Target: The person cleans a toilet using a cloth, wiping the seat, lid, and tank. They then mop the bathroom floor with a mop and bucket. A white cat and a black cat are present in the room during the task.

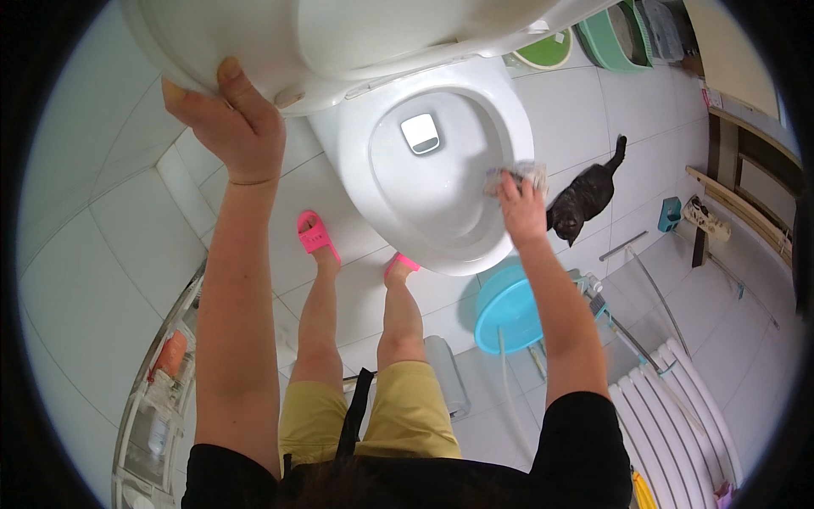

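Observation:
Before me stands a white toilet point(362, 153) with its bowl uncovered. My left hand point(245, 121) grips the edge of the raised toilet seat and lid point(210, 38), thumb on the near face. On the bowl's right rim, my right hand point(524, 207) presses a crumpled, patterned cloth point(531, 175). Fingers cover part of the cloth, and its exact material is hard to tell. Inside the bowl, a bright rectangular reflection shows near the back.
A black cat point(585, 194) is on the tiled floor right of the toilet. A blue basin point(509, 312) with a hose sits below my right forearm. A green litter tray point(613, 38) and green-lidded bin point(545, 51) stand behind. A white radiator point(674, 413) is at lower right, a shelf rack point(137, 413) at left.

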Action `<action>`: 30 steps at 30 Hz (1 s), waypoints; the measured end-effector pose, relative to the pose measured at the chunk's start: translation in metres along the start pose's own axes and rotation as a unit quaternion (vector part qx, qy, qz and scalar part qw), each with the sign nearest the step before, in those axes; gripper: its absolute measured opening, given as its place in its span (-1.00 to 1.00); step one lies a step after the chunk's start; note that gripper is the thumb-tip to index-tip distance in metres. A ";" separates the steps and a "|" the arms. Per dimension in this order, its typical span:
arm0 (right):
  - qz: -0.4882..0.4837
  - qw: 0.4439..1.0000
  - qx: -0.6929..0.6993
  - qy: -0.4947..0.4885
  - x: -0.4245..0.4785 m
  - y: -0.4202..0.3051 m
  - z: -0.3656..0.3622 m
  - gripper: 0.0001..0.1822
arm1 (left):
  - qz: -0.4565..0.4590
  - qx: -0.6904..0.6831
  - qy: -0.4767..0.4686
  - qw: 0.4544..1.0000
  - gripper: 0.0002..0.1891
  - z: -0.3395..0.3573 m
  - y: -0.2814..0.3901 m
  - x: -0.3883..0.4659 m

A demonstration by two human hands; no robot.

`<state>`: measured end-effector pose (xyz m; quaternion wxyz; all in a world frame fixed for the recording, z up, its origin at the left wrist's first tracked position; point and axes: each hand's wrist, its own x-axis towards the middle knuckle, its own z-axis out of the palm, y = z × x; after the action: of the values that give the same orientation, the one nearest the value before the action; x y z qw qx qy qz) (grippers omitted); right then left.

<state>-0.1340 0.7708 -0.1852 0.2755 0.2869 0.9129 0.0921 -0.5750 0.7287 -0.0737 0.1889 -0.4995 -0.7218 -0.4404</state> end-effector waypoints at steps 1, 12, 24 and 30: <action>0.024 0.999 0.012 -0.036 -0.016 -0.018 0.006 -0.61 | -0.014 -0.013 -0.006 1.000 -0.62 0.000 0.005 0.001; 0.345 0.677 0.643 -0.100 0.060 -0.183 -0.066 -0.75 | -0.020 -0.054 -0.015 0.998 -0.59 -0.003 0.008 0.001; 0.425 0.077 0.867 0.247 0.160 -0.044 -0.137 -0.71 | -0.028 -0.087 -0.035 0.995 -0.55 -0.006 0.003 0.000; 0.344 0.490 0.659 0.455 0.157 -0.033 -0.196 -0.58 | -0.028 -0.088 -0.033 0.995 -0.54 -0.003 0.007 0.001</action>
<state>-0.3659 0.8318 -0.1038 -0.5012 0.5943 0.5346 -0.3314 -0.5700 0.7281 -0.0682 0.1076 -0.5079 -0.6998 -0.4906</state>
